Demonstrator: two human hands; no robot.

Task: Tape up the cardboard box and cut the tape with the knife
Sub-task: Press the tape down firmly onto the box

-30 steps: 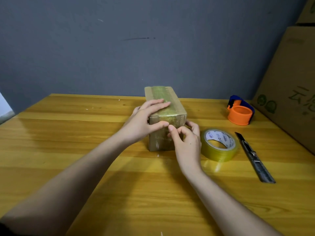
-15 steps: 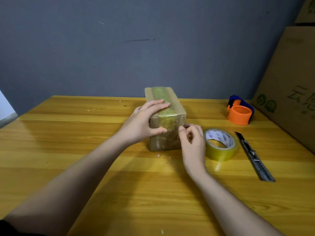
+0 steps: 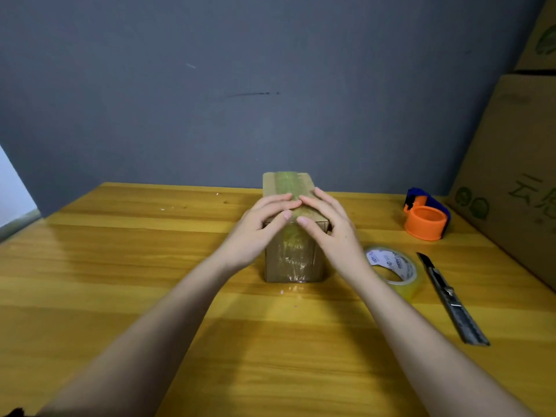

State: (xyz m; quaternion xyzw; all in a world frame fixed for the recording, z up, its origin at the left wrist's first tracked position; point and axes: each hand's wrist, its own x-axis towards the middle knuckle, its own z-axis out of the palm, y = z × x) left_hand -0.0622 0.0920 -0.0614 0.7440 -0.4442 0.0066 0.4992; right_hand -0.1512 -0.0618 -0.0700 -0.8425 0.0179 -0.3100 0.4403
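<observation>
A small cardboard box [image 3: 293,260] stands in the middle of the wooden table [image 3: 120,266], with a strip of yellowish tape running along its top and down its near face. My left hand [image 3: 258,230] and my right hand [image 3: 328,227] both lie flat on the box's near top edge, fingers spread and fingertips almost meeting on the tape. A roll of clear tape [image 3: 394,270] lies flat just right of the box. The utility knife [image 3: 451,296] lies right of the roll, its blade end pointing away from me.
An orange and blue tape dispenser [image 3: 425,219] sits at the back right. Large cardboard cartons [image 3: 517,182] stand against the table's right side. A grey wall closes off the back.
My right hand has left the box's near right side and come up onto its top edge beside the left hand. The left hand has stayed on top of the box.
</observation>
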